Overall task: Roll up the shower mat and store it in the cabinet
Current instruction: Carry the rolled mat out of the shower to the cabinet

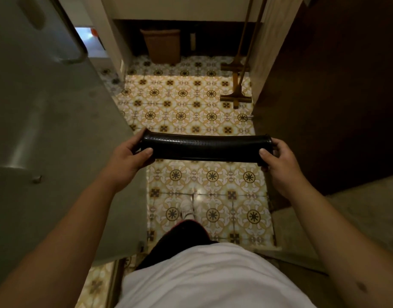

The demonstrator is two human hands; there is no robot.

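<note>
the shower mat (204, 147) is already rolled into a tight black tube and it's held up level in the air out in front of the person, crossways, above the patterned floor tiles (191, 103). the left hand (129, 156) has a grip on the left end, thumb on the near side of the roll and fingers curled round the far side. the right hand (278, 156) does the same on the right end, thumb pressed on the front face, fingers wrapped behind. so both grips are clamped on the roll, one at each end, and the tube sags just a tiny bit in the middle.

to the left there's a grey metal door (46, 130) swung open, with a bar handle (77, 52) near its top. on the right is a dark brown wooden panel (324, 96), can't tell if that's the cabinet or just a wall. further ahead a brown bin (162, 45) sits against the back wall, and two long-handled wooden floor tools (235, 85) lean up in the right corner. looking straight down you see the person's white shirt (213, 276), dark shorts and one foot in a light shoe (186, 207) on the tiles.
</note>
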